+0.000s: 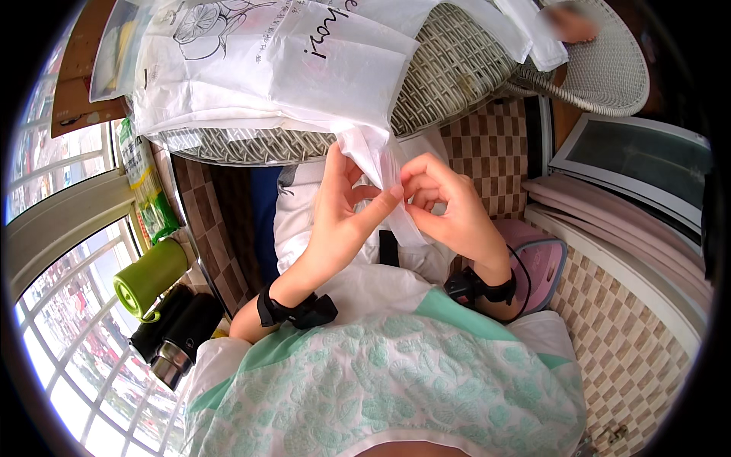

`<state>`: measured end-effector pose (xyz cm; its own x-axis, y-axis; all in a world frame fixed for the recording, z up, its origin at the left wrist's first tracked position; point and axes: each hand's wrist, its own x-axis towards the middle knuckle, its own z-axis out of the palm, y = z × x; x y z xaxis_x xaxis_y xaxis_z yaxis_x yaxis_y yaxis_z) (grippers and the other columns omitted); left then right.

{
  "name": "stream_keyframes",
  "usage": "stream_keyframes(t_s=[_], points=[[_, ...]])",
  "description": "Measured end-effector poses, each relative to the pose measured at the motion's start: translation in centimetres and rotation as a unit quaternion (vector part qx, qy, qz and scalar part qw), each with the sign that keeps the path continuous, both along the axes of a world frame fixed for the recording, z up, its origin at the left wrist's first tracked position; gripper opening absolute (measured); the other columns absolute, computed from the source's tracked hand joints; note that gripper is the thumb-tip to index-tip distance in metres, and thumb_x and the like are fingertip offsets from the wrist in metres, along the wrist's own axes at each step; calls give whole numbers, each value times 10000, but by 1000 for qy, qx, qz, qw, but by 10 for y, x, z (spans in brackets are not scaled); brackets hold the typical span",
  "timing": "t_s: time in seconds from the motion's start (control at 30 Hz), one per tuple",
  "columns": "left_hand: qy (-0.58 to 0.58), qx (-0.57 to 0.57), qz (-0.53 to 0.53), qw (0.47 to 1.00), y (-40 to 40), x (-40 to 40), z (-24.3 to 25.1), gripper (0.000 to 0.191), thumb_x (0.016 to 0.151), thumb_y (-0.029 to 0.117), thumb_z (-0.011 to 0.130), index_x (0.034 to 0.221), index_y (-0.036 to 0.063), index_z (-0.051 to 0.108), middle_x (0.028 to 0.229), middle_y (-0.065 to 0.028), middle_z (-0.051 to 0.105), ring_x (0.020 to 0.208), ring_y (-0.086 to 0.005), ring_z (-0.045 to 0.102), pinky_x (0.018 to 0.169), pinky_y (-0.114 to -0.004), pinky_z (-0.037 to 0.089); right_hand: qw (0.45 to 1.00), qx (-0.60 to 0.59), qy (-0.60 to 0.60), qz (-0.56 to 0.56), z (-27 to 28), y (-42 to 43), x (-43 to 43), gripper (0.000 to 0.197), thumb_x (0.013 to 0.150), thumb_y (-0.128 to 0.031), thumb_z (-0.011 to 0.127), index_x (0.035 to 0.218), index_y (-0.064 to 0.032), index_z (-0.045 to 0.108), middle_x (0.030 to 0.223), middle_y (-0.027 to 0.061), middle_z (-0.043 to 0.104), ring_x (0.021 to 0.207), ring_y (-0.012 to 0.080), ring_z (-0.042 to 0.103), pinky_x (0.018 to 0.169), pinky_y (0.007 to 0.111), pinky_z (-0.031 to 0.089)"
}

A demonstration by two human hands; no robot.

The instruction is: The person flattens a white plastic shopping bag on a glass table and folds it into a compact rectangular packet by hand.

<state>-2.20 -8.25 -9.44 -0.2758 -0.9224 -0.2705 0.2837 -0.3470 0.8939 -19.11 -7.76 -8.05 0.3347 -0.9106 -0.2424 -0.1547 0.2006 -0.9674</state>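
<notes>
A white printed plastic bag [342,74] lies spread over the round woven table [457,68]. Its narrow gathered end, a strip of thin plastic [374,157], hangs over the table's near edge above my lap. My left hand [354,200] pinches this strip between thumb and fingers. From the other side, my right hand [445,200] has its thumb and fingertips at the strip's right edge. A loose tail of the plastic droops below both hands. The bag bears printed writing and a line drawing of a cut fruit.
On the left window ledge stand a green bottle [151,274], black flasks [185,337] and a green-and-white packet [145,183]. A wicker chair [605,68] is at the upper right, with a blurred part of a person by it. A pink plastic stool [537,257] stands by my right arm.
</notes>
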Motion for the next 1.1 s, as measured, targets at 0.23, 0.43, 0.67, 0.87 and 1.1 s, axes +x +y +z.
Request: stream_keyframes(t_s=[0.23, 0.43, 0.67, 0.87, 1.1], points=[[-78, 18, -73, 994, 9, -3, 3, 246, 931, 190, 558, 1063, -17, 564, 823, -39, 620, 771, -103, 590, 610, -246, 465, 994, -66, -20, -82, -4, 3, 3, 161, 831, 51, 596, 981, 6, 560, 756, 30, 619, 660, 56, 593, 559, 200, 451], [-93, -34, -67, 993, 16, -11, -2, 197, 962, 167, 509, 950, -22, 561, 754, -42, 609, 688, -81, 567, 603, -246, 456, 986, -26, -91, -136, -9, 7, 9, 147, 867, 42, 558, 1006, 2, 532, 805, 23, 604, 700, 56, 586, 558, 187, 436], [-74, -75, -32, 994, 15, -2, -1, 242, 978, 171, 491, 804, 2, 503, 667, -18, 572, 631, -56, 533, 573, -223, 442, 954, 53, -244, -165, -3, 5, -1, 196, 891, -7, 571, 989, -75, 417, 824, 11, 527, 593, 20, 461, 463, 157, 360], [-62, -80, -2, 995, 15, -4, 4, 262, 980, 175, 488, 773, 14, 499, 673, -10, 569, 617, -50, 518, 570, -212, 441, 952, 57, -251, -164, 3, 1, -3, 193, 887, -9, 577, 963, -80, 414, 799, 17, 531, 577, 29, 454, 456, 165, 354], [-87, -68, -20, 994, 8, -1, 4, 242, 967, 162, 512, 779, 8, 516, 661, -9, 574, 596, -50, 527, 544, -213, 427, 948, 214, -229, -45, 4, -1, -23, 235, 922, -177, 594, 1087, -40, 497, 727, 2, 561, 519, 35, 444, 453, 173, 329]])
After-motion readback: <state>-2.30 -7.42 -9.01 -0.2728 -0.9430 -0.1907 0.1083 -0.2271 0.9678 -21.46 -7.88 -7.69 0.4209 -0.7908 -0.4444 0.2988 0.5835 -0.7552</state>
